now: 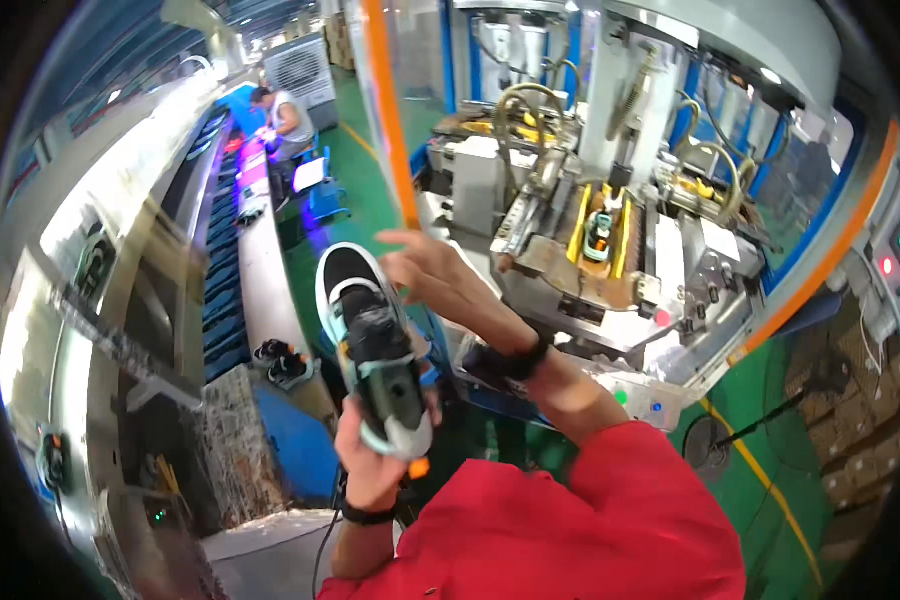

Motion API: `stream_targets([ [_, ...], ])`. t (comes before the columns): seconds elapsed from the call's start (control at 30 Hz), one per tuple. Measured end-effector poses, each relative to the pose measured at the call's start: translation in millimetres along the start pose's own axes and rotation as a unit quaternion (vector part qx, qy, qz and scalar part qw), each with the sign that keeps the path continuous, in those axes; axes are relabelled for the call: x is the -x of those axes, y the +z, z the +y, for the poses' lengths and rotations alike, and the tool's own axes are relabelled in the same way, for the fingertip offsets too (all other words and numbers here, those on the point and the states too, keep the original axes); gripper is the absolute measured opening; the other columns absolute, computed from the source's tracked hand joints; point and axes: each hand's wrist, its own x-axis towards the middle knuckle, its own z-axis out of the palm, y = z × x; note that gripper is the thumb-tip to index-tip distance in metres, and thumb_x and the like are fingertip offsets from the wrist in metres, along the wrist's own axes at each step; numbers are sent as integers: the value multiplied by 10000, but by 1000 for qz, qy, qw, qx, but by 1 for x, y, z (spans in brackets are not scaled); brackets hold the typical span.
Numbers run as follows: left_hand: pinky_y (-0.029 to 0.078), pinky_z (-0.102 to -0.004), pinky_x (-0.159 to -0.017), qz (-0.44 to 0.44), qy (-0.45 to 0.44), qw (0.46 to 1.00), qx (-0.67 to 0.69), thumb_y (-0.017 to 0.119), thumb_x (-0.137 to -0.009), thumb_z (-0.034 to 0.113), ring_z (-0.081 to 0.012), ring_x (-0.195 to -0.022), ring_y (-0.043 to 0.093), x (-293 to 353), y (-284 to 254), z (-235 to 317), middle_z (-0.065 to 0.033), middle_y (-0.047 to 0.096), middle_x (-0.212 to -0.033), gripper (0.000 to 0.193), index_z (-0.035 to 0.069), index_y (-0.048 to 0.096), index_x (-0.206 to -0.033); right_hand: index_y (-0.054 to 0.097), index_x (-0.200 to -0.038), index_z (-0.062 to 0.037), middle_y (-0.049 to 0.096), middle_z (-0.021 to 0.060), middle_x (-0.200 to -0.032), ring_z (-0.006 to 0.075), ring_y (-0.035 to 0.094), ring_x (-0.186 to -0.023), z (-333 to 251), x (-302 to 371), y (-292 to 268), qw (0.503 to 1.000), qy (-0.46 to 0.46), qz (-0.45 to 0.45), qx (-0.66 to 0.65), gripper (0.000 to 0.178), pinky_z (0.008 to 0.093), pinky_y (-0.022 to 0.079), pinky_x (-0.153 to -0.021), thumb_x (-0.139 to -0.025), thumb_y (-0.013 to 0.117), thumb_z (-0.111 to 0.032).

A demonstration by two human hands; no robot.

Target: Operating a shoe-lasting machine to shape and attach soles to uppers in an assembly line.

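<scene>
Left of the orange-framed, grey metal machine (610,140), the left hand (368,468) clasps the heel of a black-and-white, mint-trimmed shoe (378,335); the right hand (435,272), fingers extended, adjoins its toe, contact unclear. Step, apparently: handling; any next move calls for steady heel support.

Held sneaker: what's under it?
The left hand supports the heel end of the sneaker from below. The sole's bottom faces away, so neither it nor the part of the palm beneath can be seen.
</scene>
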Motion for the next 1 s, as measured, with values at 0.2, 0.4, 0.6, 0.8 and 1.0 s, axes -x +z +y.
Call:
stream_targets([
  [0.2,501,-349,-892,47,-41,941,-331,605,-910,245,-197,-996,619,-122,10,-100,-103,611,-1178,528,0,463,-1356,341,-1443,-3,560,137,-1294,177,593,-1057,28,144,-116,965,60,171,-190,862,327,504,-882,-816,754,-427],
  [0.4,454,-307,-948,-71,-154,869,-465,768,-789,328,-193,-1118,554,-170,66,-242,-136,574,-1267,877,24,335,-1488,616,-1127,21,654,52,-1003,135,610,-897,73,231,-196,854,179,468,-141,418,291,505,-822,-736,742,-55],
  [0.6,509,-298,-838,-120,-239,875,-403,732,-838,405,-180,-1040,588,-185,47,-296,-124,602,-1196,778,-19,405,-1403,560,-1252,-8,625,63,-1097,139,577,-993,63,273,-223,859,134,490,-66,610,294,473,-892,-703,806,-107],
  [0.8,484,-443,-971,-108,-507,853,-69,483,-921,616,-291,-1110,606,-188,86,-321,-177,582,-1264,737,37,438,-1377,499,-1351,-41,571,171,-1318,294,523,-1265,-62,323,-321,815,90,377,431,634,383,412,-1049,-745,686,-34],
  [1.0,517,-483,-860,-131,-531,837,-16,383,-864,756,-370,-977,633,-172,60,-312,-212,615,-1146,876,34,457,-1354,472,-1337,-22,632,172,-1136,282,639,-830,-273,397,-530,169,-52,469,865,534,398,521,-718,-829,634,-38],
])
